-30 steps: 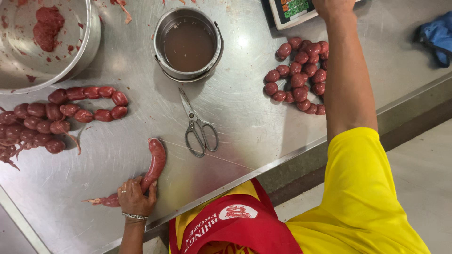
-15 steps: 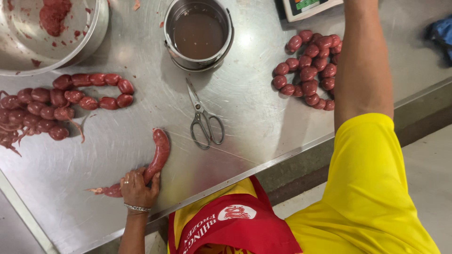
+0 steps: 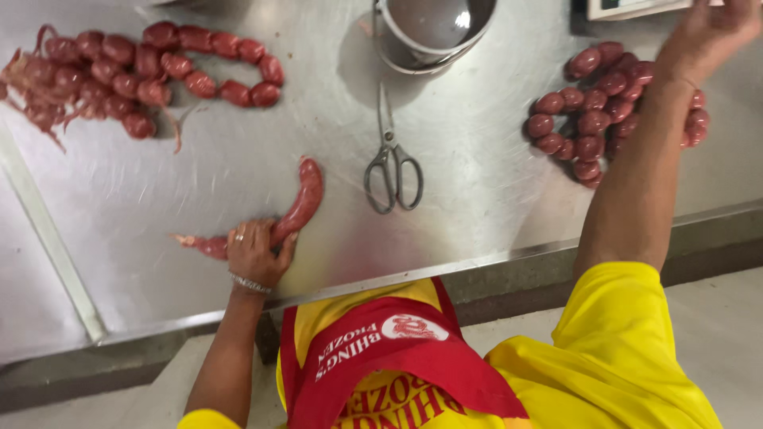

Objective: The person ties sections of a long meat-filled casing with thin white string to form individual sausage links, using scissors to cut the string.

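My left hand point(image 3: 254, 254) grips one long red sausage point(image 3: 304, 197) that lies curved on the steel table point(image 3: 477, 206) near its front edge. The sausage's thin casing tail sticks out to the left of my fingers. My right arm stretches over a pile of small round sausage links point(image 3: 584, 119) at the right. My right hand point(image 3: 707, 32) is blurred at the top right, beside the corner of a weighing scale point(image 3: 628, 8). Whether it holds anything does not show.
Metal scissors point(image 3: 392, 163) lie shut in the middle of the table. A steel bowl point(image 3: 433, 28) stands behind them. A long chain of red links point(image 3: 143, 71) is heaped at the far left. The table's edge runs just in front of my apron.
The view has shifted, so the bowl and link piles sit higher in frame. My right hand, out of view above before, now shows by the scale. My left hand stays on the sausage.
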